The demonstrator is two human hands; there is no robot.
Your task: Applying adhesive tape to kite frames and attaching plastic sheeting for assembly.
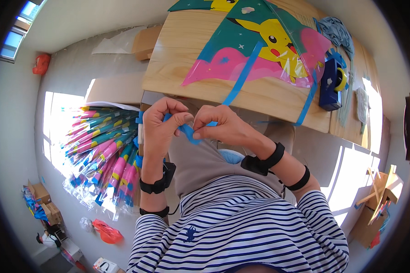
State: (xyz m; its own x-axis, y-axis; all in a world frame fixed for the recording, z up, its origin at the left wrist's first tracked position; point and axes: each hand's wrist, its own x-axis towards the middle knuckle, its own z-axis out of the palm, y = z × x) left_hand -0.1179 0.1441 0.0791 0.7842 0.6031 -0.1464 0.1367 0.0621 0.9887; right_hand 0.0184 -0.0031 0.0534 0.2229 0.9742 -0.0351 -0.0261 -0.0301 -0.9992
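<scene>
Head view: both hands meet in front of the body, each closed in a pinch on a crumpled blue ribbon (187, 133). The left hand (155, 120) grips it between thumb and bent fingers; the right hand (225, 126) pinches it just beside. Beyond the hands, a teal-and-pink printed sheet (223, 41) lies spread on a wooden table (180, 41), with a blue strip running off its lower edge toward the right hand. A second strip (307, 103) hangs farther right. To the left of the left hand, folded bundles (107, 145) in similar colours fan out in clear wrapping and look finished. The spread sheet seems only partway done: it is unfolded, and the ribbon is bunched between fingertips. Whether a knot has formed, I cannot tell.
</scene>
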